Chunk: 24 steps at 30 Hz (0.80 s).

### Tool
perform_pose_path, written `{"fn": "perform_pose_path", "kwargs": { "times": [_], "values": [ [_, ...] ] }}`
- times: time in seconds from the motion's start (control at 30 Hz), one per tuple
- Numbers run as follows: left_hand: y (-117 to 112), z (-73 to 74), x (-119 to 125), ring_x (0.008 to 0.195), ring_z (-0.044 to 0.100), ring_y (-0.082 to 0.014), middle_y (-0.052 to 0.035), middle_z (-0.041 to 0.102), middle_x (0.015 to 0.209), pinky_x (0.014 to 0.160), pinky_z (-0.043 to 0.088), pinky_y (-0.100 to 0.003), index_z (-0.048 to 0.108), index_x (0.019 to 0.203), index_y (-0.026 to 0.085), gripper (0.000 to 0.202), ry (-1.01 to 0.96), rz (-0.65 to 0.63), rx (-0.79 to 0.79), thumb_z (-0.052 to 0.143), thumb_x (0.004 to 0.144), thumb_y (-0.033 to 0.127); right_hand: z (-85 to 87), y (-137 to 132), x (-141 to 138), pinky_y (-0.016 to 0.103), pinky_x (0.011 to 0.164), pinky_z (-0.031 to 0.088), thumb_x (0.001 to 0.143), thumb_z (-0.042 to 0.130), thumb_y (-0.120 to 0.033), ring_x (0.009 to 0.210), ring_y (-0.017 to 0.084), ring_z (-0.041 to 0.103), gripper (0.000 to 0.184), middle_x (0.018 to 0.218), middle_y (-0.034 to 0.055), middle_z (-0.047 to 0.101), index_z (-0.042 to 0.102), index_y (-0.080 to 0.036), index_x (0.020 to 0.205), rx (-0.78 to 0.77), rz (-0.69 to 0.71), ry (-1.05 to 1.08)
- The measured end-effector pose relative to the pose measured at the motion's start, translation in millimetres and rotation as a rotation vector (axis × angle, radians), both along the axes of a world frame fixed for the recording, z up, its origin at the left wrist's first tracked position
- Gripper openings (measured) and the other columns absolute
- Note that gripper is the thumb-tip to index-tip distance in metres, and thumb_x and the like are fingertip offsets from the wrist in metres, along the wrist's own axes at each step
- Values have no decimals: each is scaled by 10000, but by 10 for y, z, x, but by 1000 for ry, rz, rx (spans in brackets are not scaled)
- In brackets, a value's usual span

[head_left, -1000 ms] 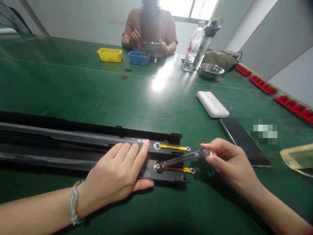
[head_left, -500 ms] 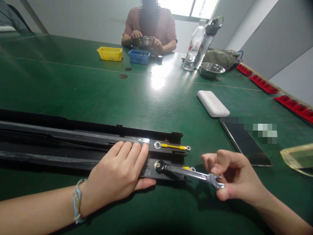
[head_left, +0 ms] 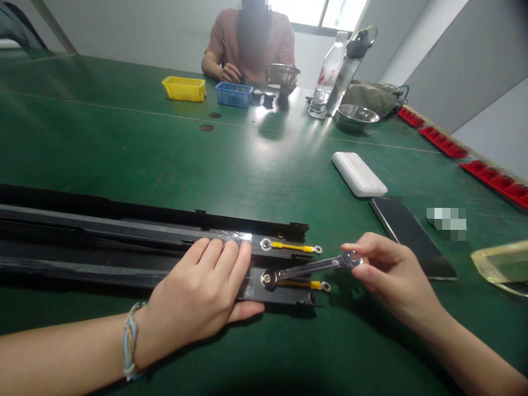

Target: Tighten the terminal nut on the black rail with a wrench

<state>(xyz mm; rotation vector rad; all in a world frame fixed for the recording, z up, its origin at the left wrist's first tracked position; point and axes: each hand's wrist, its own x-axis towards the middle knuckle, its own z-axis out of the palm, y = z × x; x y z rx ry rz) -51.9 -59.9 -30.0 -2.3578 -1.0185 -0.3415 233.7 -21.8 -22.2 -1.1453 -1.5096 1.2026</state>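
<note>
My left hand (head_left: 202, 291) is wrapped over the near one of two long black metal rails (head_left: 124, 276), its thumb along the near edge. Between the fingers and thumb of my right hand (head_left: 383, 264) is the open end of a combination wrench (head_left: 307, 268). The wrench's ring end sits around a nut at the end of the near rail. Under the wrench lies a yellow ground wire (head_left: 315, 285) with a ring terminal. A second yellow wire (head_left: 292, 247) is fastened to the far rail (head_left: 247, 224) in the same way, its free ring terminal sticking out past the rail's end.
Right of the rails lie a white power bank (head_left: 359, 175), a dark phone (head_left: 412, 236) and a yellow-framed object (head_left: 501, 267). Farther back are two bottles (head_left: 328, 82), a steel bowl (head_left: 358, 116), a yellow bin (head_left: 184, 89) and a blue bin (head_left: 234, 95). A person opposite holds another bowl (head_left: 282, 74).
The wrench's open end has swung away from me around the nut, my right hand moving with it and closing on it. Across the table, the person's bowl has shifted right. My left hand stays put.
</note>
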Motion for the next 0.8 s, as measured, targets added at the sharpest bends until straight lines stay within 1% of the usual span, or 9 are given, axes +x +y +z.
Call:
{"fn": "perform_pose_path", "kwargs": {
  "times": [0.07, 0.13, 0.3, 0.37, 0.43, 0.47, 0.5, 0.63, 0.8],
  "values": [
    [5, -7, -12, 713, 599, -271, -144, 663, 820, 672, 442, -386, 652, 1066, 1, 727, 9, 4, 2, 291, 934, 617, -31, 24, -17, 193, 336, 259, 669, 840, -421, 371, 58, 393, 238, 600, -11, 615, 715, -223, 712, -37, -10, 12],
    [11, -12, -21, 710, 599, -270, -142, 661, 820, 668, 440, -384, 651, 1074, -2, 731, 10, 7, 0, 290, 934, 618, -62, 37, -32, 191, 335, 260, 674, 839, -411, 370, 58, 400, 230, 607, -9, 621, 714, -222, 716, -45, -2, 21],
    [17, -17, -34, 705, 597, -269, -133, 655, 810, 655, 430, -380, 656, 1067, 7, 731, 7, 9, -8, 286, 933, 623, -76, 51, -47, 198, 340, 245, 695, 822, -425, 383, 77, 388, 220, 515, -39, 512, 725, -235, 751, -20, 46, 45],
    [13, -14, -36, 710, 598, -270, -132, 654, 814, 654, 426, -380, 656, 1070, 11, 727, 6, 12, -11, 290, 932, 624, -56, 50, -44, 210, 369, 304, 688, 827, -428, 408, 87, 395, 221, 509, -46, 477, 729, -239, 747, 14, 70, 52],
    [7, -7, -35, 710, 597, -269, -130, 653, 814, 656, 424, -379, 655, 1073, 13, 721, 4, 11, -12, 296, 932, 622, -35, 36, -39, 235, 444, 387, 670, 844, -416, 445, 97, 412, 218, 515, -48, 470, 723, -242, 724, 55, 101, 59],
    [4, -2, -34, 708, 594, -267, -128, 652, 811, 659, 424, -380, 655, 1071, 13, 720, 1, 10, -11, 296, 932, 622, -27, 23, -37, 245, 472, 399, 662, 851, -409, 462, 101, 415, 221, 516, -50, 469, 716, -242, 715, 71, 125, 73],
    [2, 2, -32, 705, 592, -266, -127, 651, 809, 661, 423, -380, 656, 1067, 13, 719, -1, 11, -9, 295, 932, 621, -22, 8, -36, 246, 483, 389, 658, 856, -403, 474, 103, 407, 224, 512, -54, 461, 708, -244, 715, 76, 159, 95],
    [-6, 11, -25, 701, 586, -261, -126, 651, 805, 671, 425, -380, 658, 1064, 11, 721, -6, 15, -4, 291, 934, 619, -23, -63, -51, 232, 461, 273, 672, 857, -369, 486, 99, 339, 234, 463, -82, 421, 671, -257, 761, 44, 328, 199],
    [-5, 2, -31, 708, 584, -260, -122, 649, 807, 678, 428, -381, 653, 1080, 12, 729, -9, 12, -7, 299, 928, 631, -19, -94, -88, 237, 463, 269, 677, 856, -358, 479, 99, 330, 239, 433, -89, 425, 654, -252, 748, 52, 374, 220]
  ]
}}
